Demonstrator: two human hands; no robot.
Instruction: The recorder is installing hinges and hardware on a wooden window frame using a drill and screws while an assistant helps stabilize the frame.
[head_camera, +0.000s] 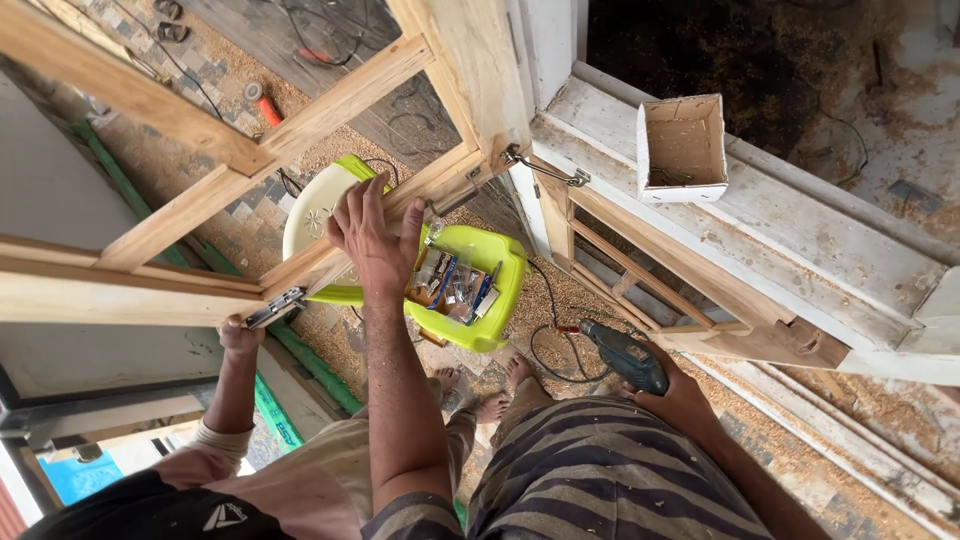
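Closest to the camera, the person's right hand (672, 392) hangs low beside the striped shorts and is closed around the grip of a dark green power drill (625, 357), whose nose points away to the left; its cable runs over the sawdust-covered floor below.

Higher up, the left hand (375, 238) is pressed against the lower rail of a bare wooden window frame (330, 110), fingers spread and curled over the edge, so it steadies the wood rather than clenches it. Just right of this hand, a metal hinge (455, 196) sits on the rail.

Directly under the left hand stands a lime-green plastic chair (500, 290), and on its seat lie small packets of hardware (455, 288), loose and near the edge.

To the left of the left hand, another person's hand (240, 335) grips the frame from below, next to a second hinge (275, 308).

Farther to the right of both hands, a metal hook latch (545, 168) hangs at the corner of the frame, and beyond it a small open white cardboard box (683, 148) rests on the painted sill.

In my judgement the risks are these: the frame is held only by hands, so if one grip loosens it may swing or drop onto the chair and the bare feet below. The drill cable lies near those feet and could catch them. The packets may slide off the seat if the chair is bumped.
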